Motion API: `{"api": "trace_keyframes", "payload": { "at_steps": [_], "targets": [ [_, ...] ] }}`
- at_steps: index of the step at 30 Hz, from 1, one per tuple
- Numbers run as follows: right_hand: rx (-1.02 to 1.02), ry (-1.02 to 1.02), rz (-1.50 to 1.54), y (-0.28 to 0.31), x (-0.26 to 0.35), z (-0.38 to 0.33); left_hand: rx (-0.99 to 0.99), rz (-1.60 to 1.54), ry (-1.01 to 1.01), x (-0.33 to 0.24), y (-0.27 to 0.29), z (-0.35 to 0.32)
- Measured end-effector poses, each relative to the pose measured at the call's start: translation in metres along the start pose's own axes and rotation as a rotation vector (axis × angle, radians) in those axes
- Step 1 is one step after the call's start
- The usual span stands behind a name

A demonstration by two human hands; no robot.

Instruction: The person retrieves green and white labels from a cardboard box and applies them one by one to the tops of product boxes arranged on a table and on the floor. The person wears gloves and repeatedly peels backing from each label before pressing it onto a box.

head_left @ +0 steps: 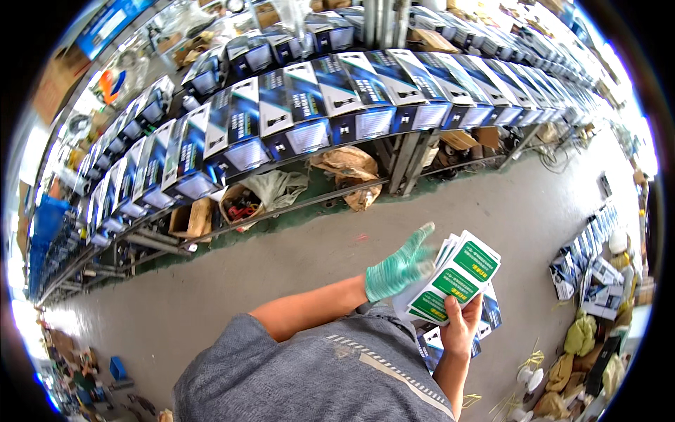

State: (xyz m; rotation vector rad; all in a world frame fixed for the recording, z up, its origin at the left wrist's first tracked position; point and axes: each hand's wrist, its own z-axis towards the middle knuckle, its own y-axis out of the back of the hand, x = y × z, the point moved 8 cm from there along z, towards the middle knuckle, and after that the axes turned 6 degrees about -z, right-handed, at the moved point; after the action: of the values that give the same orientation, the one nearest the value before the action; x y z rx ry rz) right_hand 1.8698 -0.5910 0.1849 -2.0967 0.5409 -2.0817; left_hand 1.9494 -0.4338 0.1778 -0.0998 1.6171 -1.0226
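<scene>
A fanned stack of white leaflets with green printed panels (453,283) is in my right hand (460,329). That hand is bare, with the thumb pressed on the leaflets' near edge and the fingers behind them. My left hand (398,270) wears a pale green knitted glove and is just left of the stack. One of its digits points up and away from the others, which are blurred by motion; nothing shows in its grip. Below the leaflets, partly covered by them and my right hand, are blue, black and white printed boxes (490,313).
Ahead, a long metal-framed bench carries rows of blue, black and white boxes (285,112). Brown crumpled wrapping (349,171) and a carton of small parts (240,205) sit beneath it. At right, more boxes (587,246) and bags (580,333) lie on the grey floor (295,246).
</scene>
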Motion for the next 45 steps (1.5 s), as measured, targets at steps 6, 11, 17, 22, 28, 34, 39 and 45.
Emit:
{"api": "trace_keyframes", "payload": {
  "at_steps": [6,11,17,22,28,34,39,45],
  "targets": [
    [0.112,-0.098,-0.096,-0.012,-0.004,-0.005,0.084,0.042,0.281,0.035,-0.009,-0.023],
    [0.034,-0.169,-0.163,-0.011,-0.015,-0.023,-0.104,0.025,0.193,0.047,-0.011,-0.042],
    [0.091,-0.078,-0.158,-0.011,-0.001,-0.029,0.021,0.2,0.042,0.024,-0.04,-0.034],
    [0.147,-0.056,-0.068,0.0,0.008,-0.028,0.051,0.221,0.249,0.003,-0.036,-0.028],
    [-0.048,-0.032,-0.212,0.017,-0.014,-0.056,-0.16,0.033,0.325,0.059,-0.052,-0.042],
    [-0.235,-0.087,-0.519,0.058,-0.004,-0.079,-0.05,0.279,0.401,0.066,-0.057,-0.038],
    [-0.404,-0.089,-0.474,0.105,0.028,-0.088,0.116,0.496,0.499,0.079,-0.08,-0.029],
    [-0.392,-0.065,-0.099,0.091,0.026,-0.101,0.047,0.256,0.596,0.091,-0.086,-0.029]
  ]
}}
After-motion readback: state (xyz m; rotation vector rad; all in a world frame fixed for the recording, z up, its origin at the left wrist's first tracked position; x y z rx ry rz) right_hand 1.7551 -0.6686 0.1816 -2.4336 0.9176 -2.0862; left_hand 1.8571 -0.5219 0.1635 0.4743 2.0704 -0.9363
